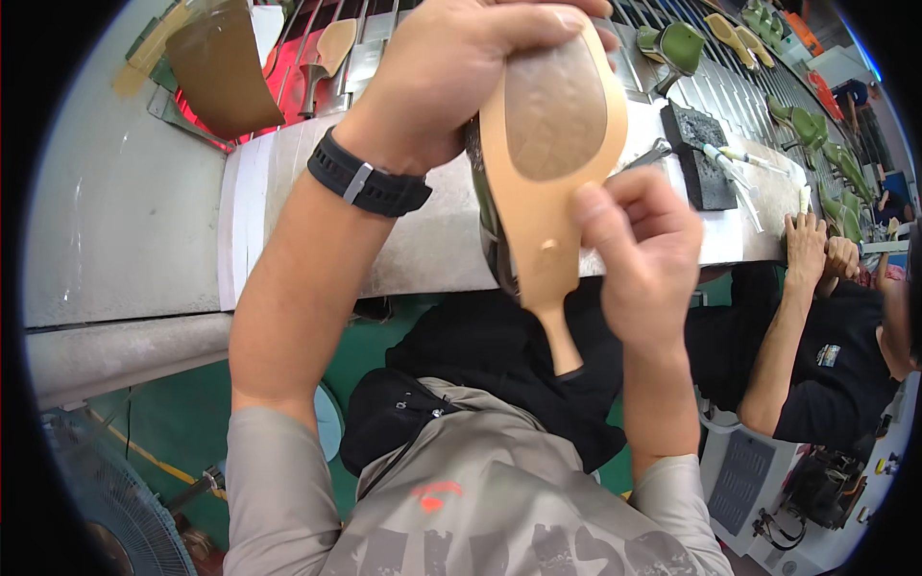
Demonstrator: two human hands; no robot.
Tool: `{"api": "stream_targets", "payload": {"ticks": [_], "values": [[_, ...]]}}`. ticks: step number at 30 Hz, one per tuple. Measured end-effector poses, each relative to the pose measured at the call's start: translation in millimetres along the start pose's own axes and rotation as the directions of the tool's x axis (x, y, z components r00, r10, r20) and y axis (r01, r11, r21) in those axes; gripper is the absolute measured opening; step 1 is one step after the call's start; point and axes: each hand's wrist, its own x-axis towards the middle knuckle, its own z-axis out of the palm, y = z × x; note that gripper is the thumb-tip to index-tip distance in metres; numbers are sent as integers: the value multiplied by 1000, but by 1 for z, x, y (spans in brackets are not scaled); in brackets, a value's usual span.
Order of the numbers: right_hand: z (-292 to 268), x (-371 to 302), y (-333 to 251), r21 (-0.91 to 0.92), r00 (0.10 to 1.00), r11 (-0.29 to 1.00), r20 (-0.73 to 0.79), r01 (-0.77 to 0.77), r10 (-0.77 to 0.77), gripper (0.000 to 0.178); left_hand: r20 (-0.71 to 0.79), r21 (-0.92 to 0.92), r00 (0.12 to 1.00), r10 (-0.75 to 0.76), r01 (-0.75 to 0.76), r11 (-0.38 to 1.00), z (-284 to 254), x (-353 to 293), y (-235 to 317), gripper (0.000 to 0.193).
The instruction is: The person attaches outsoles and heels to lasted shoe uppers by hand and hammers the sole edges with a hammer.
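A flat tan shoe-sole-shaped piece [543,216], with a greyish translucent oval patch [554,110] on its broad end and a narrow tail at the other, is held up over the near edge of the pale worktable [423,254], its tail reaching past that edge. A dark, glossy piece [494,235], mostly hidden, shows along its left side. The left hand [471,72], below a black wristwatch [370,180], clasps the broad end, thumb over the upper face. The right hand [645,245] has its fingers curled and its thumb tip over the piece's right edge; blur hides whether they pinch it. By the table's far edge, toward its right end, stand a black rough-surfaced block [699,158] and, just beside it, slim white brush-like tools [735,175]. Beyond the far edge, green shoes [677,46] rest on a rack of metal bars [619,14]. At the table's right end are a co-worker's hands [805,252].
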Motion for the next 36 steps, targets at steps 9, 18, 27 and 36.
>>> {"api": "stream_targets", "payload": {"ticks": [9,18,27,36], "values": [[-82,29,-14,87,991,988,23,-130,128,39,-136,-31,985,-105,102,994,-46,-31,-89,70],[-20,-119,55,435,800,689,140,-579,584,44,-74,662,910,407,-260,703,-63,-36,-96,57],[-4,-24,-24,419,937,850,277,-319,215,56,385,648,891,242,-448,616,-50,-22,-92,89],[-23,-119,-46,592,817,570,325,-569,477,45,389,648,889,242,-451,614,-51,-29,-80,101]]}}
